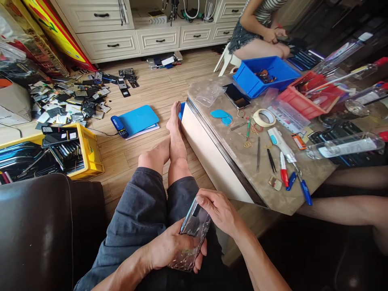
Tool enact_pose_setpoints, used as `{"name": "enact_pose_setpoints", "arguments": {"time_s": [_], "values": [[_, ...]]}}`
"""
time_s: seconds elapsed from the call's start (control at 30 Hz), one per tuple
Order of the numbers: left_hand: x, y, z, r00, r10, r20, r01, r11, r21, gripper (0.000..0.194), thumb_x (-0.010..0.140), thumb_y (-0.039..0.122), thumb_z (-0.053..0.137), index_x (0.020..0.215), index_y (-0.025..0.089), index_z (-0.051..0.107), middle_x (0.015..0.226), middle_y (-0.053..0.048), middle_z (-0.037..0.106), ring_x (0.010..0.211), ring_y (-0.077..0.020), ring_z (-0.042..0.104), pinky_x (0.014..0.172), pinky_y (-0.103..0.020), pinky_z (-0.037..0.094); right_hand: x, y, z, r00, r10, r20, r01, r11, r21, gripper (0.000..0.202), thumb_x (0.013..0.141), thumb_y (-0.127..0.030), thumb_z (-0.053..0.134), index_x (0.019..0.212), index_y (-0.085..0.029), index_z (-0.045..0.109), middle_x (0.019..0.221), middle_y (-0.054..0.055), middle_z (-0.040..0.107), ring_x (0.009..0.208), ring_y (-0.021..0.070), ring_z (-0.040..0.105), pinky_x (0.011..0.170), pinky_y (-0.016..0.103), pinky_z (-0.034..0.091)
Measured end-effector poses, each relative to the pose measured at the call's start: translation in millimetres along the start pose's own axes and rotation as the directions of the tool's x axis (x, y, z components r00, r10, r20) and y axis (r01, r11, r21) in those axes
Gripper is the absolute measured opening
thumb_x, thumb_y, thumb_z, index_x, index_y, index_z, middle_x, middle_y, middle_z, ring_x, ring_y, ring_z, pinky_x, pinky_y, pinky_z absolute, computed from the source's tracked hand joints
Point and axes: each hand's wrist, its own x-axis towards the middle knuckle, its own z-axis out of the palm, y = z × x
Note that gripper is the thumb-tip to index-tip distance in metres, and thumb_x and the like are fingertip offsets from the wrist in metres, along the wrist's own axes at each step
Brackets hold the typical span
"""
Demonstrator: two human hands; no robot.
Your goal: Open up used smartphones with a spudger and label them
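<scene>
A smartphone (197, 226) with a badly cracked, glossy back is held tilted above my lap. My left hand (172, 245) is wrapped round its lower half, thumb across the back and fingertips showing at the far edge. At the top end, my right hand (218, 210) grips the upper corner beside the camera block, thumb over the edge. Its other fingers are curled and partly hidden behind the phone. The phone's screen side faces away from me.
To the right, a low table (209, 117) bears a tape roll (264, 118), tweezers (271, 160), markers, a blue bin (257, 91) and a red bin (291, 99). A yellow crate (91, 149) of phones stands left. A seated person (257, 36) works behind the table.
</scene>
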Motion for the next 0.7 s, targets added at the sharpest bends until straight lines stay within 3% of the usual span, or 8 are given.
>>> {"name": "enact_pose_setpoints", "arguments": {"time_s": [0.1,0.23,0.3,0.4,0.5,0.6,0.7], "values": [[0,1,-1.5,0.999,-0.052,-0.008,0.052,0.998,-0.022,0.033,0.075,0.036,0.069,0.095,0.01,0.071,0.074,-0.012,0.07,0.067,-0.0209,0.067,0.066,-0.032,0.05,1,5,3,0.999,-0.005,-0.047,0.004,1.0,-0.022,0.057,0.105,-0.06,0.039,0.063,-0.022,0.038,0.061,-0.005,0.039,0.058,0.0129,0.039,0.059,0.028,0.027],[5,5,-2.2,0.977,0.017,-0.211,-0.018,1.0,-0.002,0.048,0.072,0.032,0.079,0.115,0.015,0.066,0.089,-0.009,0.073,0.075,-0.0224,0.069,0.068,-0.032,0.052,1,13,7,0.983,0.021,-0.183,-0.031,0.998,-0.049,0.055,0.105,-0.059,0.042,0.064,-0.022,0.041,0.061,-0.004,0.042,0.058,0.013,0.041,0.06,0.029,0.026],[9,7,-3.9,0.954,0.092,-0.287,-0.068,0.993,0.093,0.05,0.077,0.037,0.08,0.12,0.016,0.064,0.097,-0.009,0.072,0.08,-0.0212,0.069,0.072,-0.031,0.053,0,15,10,0.971,0.041,-0.237,-0.058,0.996,-0.065,0.055,0.104,-0.058,0.043,0.063,-0.021,0.042,0.061,-0.004,0.043,0.057,0.0125,0.043,0.059,0.029,0.026],[15,8,-8.2,0.942,0.117,-0.316,-0.059,0.98,0.188,0.055,0.085,0.052,0.073,0.126,0.017,0.061,0.096,-0.009,0.072,0.08,-0.0212,0.068,0.074,-0.032,0.054,2,15,14,0.96,0.056,-0.274,-0.084,0.992,-0.091,0.056,0.104,-0.056,0.045,0.061,-0.02,0.044,0.059,-0.004,0.045,0.056,0.0115,0.045,0.057,0.028,0.027],[20,7,-14.8,0.924,0.145,-0.355,-0.072,0.975,0.211,0.058,0.081,0.056,0.077,0.123,0.019,0.065,0.095,-0.01,0.072,0.081,-0.0238,0.069,0.074,-0.034,0.056,8,20,9,0.964,0.061,-0.257,-0.09,0.991,-0.104,0.055,0.102,-0.055,0.051,0.06,-0.019,0.054,0.055,-0.005,0.05,0.053,0.0105,0.048,0.052,0.025,0.028],[23,7,-23.8,0.913,0.15,-0.38,-0.1,0.984,0.15,0.051,0.074,0.054,0.083,0.112,0.022,0.071,0.094,-0.009,0.073,0.084,-0.027,0.071,0.074,-0.035,0.058,20,35,-27,0.935,0.089,-0.342,-0.138,0.983,-0.123,0.04,0.101,-0.05,0.054,0.08,-0.021,0.071,0.064,-0.003,0.066,0.057,0.0125,0.06,0.054,0.022,0.039],[25,10,-31.7,0.903,0.111,-0.415,-0.074,0.992,0.103,0.048,0.075,0.055,0.082,0.107,0.022,0.071,0.086,-0.008,0.072,0.076,-0.0277,0.073,0.067,-0.036,0.058,37,59,-93,0.796,0.099,-0.597,-0.247,0.954,-0.172,0.029,0.1,-0.04,0.052,0.101,-0.02,0.072,0.084,0.003,0.074,0.074,0.0188,0.066,0.071,0.029,0.049]]}}
